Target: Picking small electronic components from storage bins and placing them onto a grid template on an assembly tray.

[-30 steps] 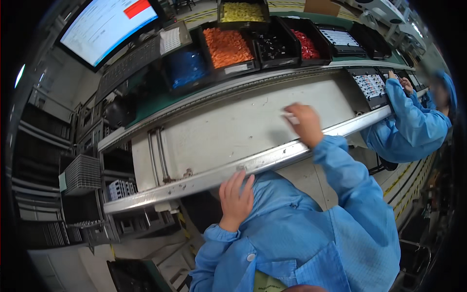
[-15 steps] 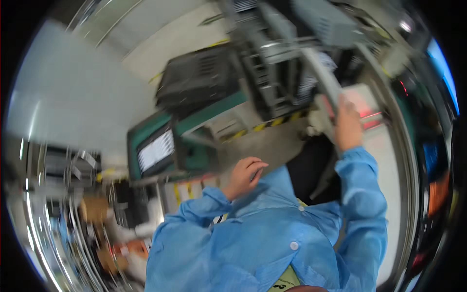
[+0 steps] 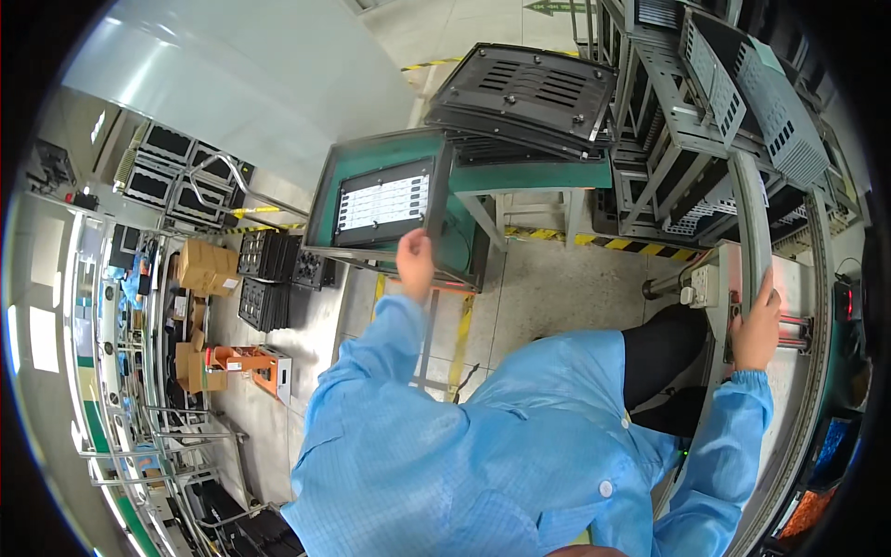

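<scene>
My left hand (image 3: 415, 263) is raised at the near edge of a green-topped, metal-rimmed cart (image 3: 320, 218). Its fingers are curled in, and nothing shows in them. Just beyond it, a black panel with rows of white labels (image 3: 382, 200) lies tilted on the cart; hand and panel seem apart. Over on the right, my right hand (image 3: 756, 330) is wrapped round the near end of a long grey metal bar (image 3: 752, 218), above a white bench surface (image 3: 742, 408). The palm side of that hand is hidden.
Black slotted panels (image 3: 524, 88) are stacked on a green table (image 3: 548, 178). Perforated grey metal housings (image 3: 784, 111) sit on a metal rack at the far right. Left are cardboard boxes (image 3: 206, 266), an orange pallet jack (image 3: 264, 371) and stacked black parts (image 3: 264, 302). Yellow-black tape (image 3: 640, 246) marks the floor.
The view has swung and sharpened. My left hand has moved from beside my body out to the cart edge, its fingers more curled. My right hand still holds the grey bar.
</scene>
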The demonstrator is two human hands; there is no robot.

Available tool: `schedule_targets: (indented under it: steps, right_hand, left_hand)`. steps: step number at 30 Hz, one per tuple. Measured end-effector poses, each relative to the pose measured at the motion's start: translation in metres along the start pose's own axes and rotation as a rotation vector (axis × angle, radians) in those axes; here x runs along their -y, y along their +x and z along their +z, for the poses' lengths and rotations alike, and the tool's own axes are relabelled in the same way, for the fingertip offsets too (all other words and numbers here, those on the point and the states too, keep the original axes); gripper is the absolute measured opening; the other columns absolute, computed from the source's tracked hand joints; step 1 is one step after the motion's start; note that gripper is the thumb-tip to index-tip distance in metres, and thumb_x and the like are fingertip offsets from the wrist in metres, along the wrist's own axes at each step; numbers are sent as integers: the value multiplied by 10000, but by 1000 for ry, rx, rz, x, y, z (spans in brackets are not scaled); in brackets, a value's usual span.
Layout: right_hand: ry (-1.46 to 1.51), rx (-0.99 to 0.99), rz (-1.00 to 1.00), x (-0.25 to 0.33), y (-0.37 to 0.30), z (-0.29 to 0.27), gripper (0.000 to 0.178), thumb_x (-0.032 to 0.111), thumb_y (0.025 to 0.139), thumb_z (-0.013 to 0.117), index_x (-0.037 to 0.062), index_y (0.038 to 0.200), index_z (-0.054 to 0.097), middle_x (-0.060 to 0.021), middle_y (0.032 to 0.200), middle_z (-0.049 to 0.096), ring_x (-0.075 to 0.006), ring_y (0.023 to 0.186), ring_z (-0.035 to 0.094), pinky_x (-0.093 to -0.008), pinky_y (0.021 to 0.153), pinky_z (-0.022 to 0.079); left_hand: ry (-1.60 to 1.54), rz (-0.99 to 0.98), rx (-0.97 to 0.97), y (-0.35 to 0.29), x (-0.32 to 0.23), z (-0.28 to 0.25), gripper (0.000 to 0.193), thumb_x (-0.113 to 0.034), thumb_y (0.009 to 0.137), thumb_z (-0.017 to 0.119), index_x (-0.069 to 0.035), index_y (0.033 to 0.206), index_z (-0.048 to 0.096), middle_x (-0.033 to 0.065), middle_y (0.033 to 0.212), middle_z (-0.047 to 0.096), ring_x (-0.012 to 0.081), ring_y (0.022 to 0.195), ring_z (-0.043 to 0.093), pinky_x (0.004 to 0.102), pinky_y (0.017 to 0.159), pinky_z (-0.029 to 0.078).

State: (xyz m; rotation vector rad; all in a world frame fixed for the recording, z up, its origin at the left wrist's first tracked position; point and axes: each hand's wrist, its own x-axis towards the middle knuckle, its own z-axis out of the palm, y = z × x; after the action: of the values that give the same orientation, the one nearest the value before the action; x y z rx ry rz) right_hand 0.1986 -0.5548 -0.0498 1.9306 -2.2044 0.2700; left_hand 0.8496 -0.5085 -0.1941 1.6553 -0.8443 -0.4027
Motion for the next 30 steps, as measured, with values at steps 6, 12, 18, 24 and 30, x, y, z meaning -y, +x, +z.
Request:
schedule_targets:
  steps: [6,12,18,24,30]
  right_hand:
    - [-8,-10,-12,-4,-2,6,1123,-17,766,785,179,1690,178,-228,1473,502,-438,1235,612,-477,946,578]
    - [-13,1,-12,4,-2,10,1124,-16,767,789,191,1690,181,-225,1475,501,-441,1250,604,-482,961,570]
    - [-11,4,24,2,-8,3,1124,-21,769,796,196,1689,186,-214,1484,499,-439,1254,602,-480,959,571]
    - [-9,-1,0,3,-8,3,1115,-19,773,797,180,1687,189,-220,1488,493,-438,1264,597,-472,974,567]
    - [-15,24,27,8,-9,0,1106,-20,772,794,158,1684,193,-223,1478,495,-437,1278,580,-475,994,556]
  left_hand:
    - [471,6,166,84,29,-53,228,-185,901,781,-38,1074,771,123,998,729,246,941,723,381,845,573]
    - [1039,270,380,105,31,-71,362,-367,805,895,-115,1032,770,68,985,735,268,929,726,395,829,584]
    - [1188,300,619,120,13,-80,410,-422,739,918,-151,986,733,12,986,743,225,948,708,416,874,491]
    - [1208,726,736,130,6,-95,290,-251,897,763,-157,1150,657,67,1035,699,277,965,690,450,914,464]
    - [1252,642,558,150,-18,-108,430,-113,953,643,-110,1379,586,186,1202,617,442,963,657,535,874,555]
